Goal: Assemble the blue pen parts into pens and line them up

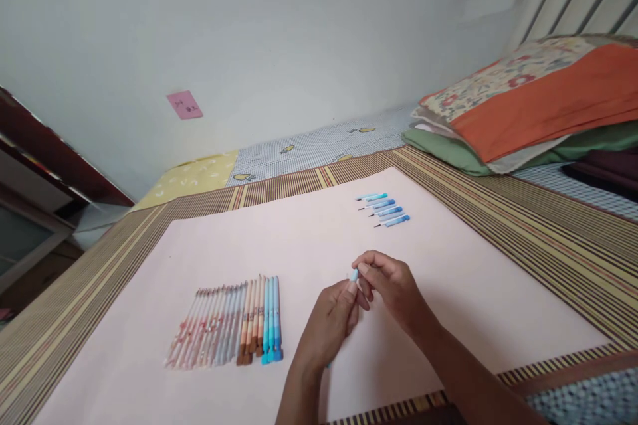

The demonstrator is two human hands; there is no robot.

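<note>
Both of my hands meet over the pink sheet [309,232]. My left hand [331,319] is closed around a slim light-blue pen [354,275], most of which the fingers hide. Its pale upper end sticks out by the thumb, where the closed fingertips of my right hand [391,282] pinch it. To the left lies a row of several slim pens [224,322]: clear ones with reddish marks, orange-brown ones and blue ones at the right end. Farther back, several shorter-looking blue-and-white pens [383,210] with dark pointed tips lie side by side.
The pink sheet lies on a striped mat [498,232]. At the back right is a stack of folded bedding with an orange floral pillow [543,96]. A pale wall [299,46] rises behind, bearing a small pink note [185,105]. A dark purple cloth [608,169] lies at the right.
</note>
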